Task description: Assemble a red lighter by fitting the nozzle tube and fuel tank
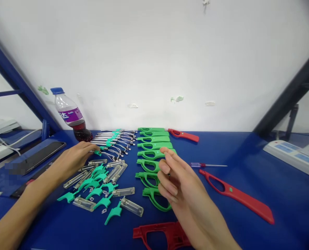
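Several slim metal rods point(102, 139) with white wires lie at the fingertips of the left hand point(77, 155), whose grip cannot be told; the right hand point(181, 184), fingers curled, likewise indeterminate, overlaps eight looped green plastic shells point(159, 146). Outward: clear rectangular tubes point(133, 207), curved teal triggers point(115, 211), three red shells point(248, 202), one screwdriver point(197, 165), one bottle point(72, 115).

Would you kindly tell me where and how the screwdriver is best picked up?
Probably by the handle, pinched across its width from above, leaning in from the far side. The screwdriver lies flat on the blue table, its thicker handle at the picture's left and its thin metal shaft pointing right; the red casing has its narrow tip close on the near side.
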`<state>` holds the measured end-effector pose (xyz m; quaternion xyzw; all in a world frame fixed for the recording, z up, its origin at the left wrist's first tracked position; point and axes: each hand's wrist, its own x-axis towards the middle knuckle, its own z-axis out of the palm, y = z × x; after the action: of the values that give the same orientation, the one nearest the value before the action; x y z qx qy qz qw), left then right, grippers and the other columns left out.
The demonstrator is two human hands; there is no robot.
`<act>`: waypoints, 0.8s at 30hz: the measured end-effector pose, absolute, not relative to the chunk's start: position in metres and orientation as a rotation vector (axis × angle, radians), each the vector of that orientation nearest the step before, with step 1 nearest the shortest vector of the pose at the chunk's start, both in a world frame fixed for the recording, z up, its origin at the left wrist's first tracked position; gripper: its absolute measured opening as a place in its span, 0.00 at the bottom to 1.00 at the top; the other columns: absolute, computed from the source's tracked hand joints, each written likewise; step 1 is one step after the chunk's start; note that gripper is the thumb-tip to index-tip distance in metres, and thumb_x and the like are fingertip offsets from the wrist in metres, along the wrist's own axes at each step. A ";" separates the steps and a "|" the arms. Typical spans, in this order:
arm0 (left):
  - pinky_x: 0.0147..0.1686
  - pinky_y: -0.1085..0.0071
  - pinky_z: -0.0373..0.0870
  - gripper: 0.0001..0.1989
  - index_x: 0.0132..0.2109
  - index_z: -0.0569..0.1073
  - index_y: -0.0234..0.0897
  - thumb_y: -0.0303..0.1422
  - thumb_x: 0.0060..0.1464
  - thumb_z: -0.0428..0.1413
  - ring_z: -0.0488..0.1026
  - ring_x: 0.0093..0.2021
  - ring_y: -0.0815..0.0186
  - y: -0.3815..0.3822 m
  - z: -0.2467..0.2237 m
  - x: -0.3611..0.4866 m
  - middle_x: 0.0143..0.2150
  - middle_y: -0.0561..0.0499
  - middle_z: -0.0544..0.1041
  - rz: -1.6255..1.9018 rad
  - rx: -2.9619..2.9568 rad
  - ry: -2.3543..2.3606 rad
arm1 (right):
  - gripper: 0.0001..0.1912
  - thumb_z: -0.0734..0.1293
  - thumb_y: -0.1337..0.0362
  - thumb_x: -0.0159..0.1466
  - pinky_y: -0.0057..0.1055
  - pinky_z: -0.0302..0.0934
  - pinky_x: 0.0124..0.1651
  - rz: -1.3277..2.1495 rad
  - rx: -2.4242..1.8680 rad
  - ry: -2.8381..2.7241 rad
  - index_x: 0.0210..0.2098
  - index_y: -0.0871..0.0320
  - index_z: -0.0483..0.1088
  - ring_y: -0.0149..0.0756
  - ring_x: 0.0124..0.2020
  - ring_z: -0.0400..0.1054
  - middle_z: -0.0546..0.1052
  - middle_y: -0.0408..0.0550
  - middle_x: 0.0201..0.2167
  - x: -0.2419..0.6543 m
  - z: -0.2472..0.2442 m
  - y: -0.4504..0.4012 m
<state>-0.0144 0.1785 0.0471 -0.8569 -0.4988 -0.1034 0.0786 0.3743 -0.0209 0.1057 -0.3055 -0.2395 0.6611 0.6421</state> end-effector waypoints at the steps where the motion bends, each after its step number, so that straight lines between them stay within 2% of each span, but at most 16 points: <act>1: 0.58 0.51 0.85 0.17 0.62 0.79 0.38 0.44 0.75 0.65 0.82 0.57 0.56 0.177 0.049 -0.013 0.61 0.44 0.82 -0.314 -2.554 -1.487 | 0.27 0.88 0.47 0.61 0.24 0.41 0.21 1.505 -0.692 -0.543 0.50 0.51 0.79 0.19 0.20 0.46 0.70 0.32 0.29 0.374 0.103 -0.019; 4: 0.57 0.53 0.85 0.17 0.61 0.80 0.38 0.44 0.75 0.65 0.83 0.56 0.57 0.173 0.054 -0.008 0.60 0.45 0.82 -0.322 -2.547 -1.449 | 0.29 0.89 0.45 0.59 0.22 0.40 0.20 1.483 -0.683 -0.521 0.51 0.50 0.79 0.18 0.19 0.45 0.70 0.31 0.29 0.371 0.094 -0.016; 7: 0.58 0.53 0.85 0.16 0.61 0.80 0.39 0.44 0.75 0.65 0.82 0.57 0.57 0.171 0.056 -0.005 0.60 0.45 0.83 -0.341 -2.519 -1.409 | 0.26 0.88 0.46 0.62 0.22 0.41 0.20 1.467 -0.689 -0.508 0.51 0.49 0.79 0.18 0.19 0.45 0.70 0.32 0.30 0.371 0.089 -0.017; 11: 0.59 0.52 0.84 0.16 0.61 0.80 0.40 0.43 0.75 0.65 0.82 0.58 0.56 0.168 0.057 -0.003 0.61 0.45 0.82 -0.364 -2.477 -1.353 | 0.28 0.89 0.45 0.60 0.24 0.38 0.19 1.484 -0.690 -0.528 0.49 0.49 0.78 0.19 0.19 0.40 0.68 0.31 0.28 0.374 0.091 -0.017; 15: 0.58 0.53 0.85 0.15 0.60 0.80 0.39 0.43 0.75 0.65 0.83 0.56 0.57 0.162 0.063 0.002 0.59 0.45 0.83 -0.333 -2.491 -1.285 | 0.28 0.89 0.48 0.60 0.23 0.42 0.20 1.495 -0.699 -0.544 0.50 0.50 0.78 0.20 0.20 0.40 0.67 0.31 0.27 0.377 0.093 -0.015; 19: 0.57 0.54 0.86 0.15 0.61 0.80 0.39 0.42 0.75 0.65 0.83 0.56 0.58 0.155 0.068 0.010 0.59 0.45 0.83 -0.339 -2.472 -1.228 | 0.32 0.92 0.45 0.54 0.23 0.40 0.17 1.506 -0.699 -0.539 0.47 0.50 0.78 0.19 0.18 0.37 0.64 0.30 0.26 0.378 0.094 -0.015; 24: 0.53 0.57 0.86 0.14 0.61 0.80 0.40 0.41 0.76 0.64 0.83 0.54 0.59 0.145 0.076 0.020 0.58 0.45 0.83 -0.438 -2.430 -1.114 | 0.29 0.91 0.46 0.58 0.23 0.53 0.22 1.507 -0.740 -0.520 0.50 0.50 0.82 0.20 0.21 0.47 0.66 0.34 0.29 0.377 0.100 -0.024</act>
<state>0.0198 0.1446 0.0756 -0.8760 -0.4018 -0.1580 0.2148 0.3774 -0.0244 0.0999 -0.3243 -0.2278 0.6601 0.6381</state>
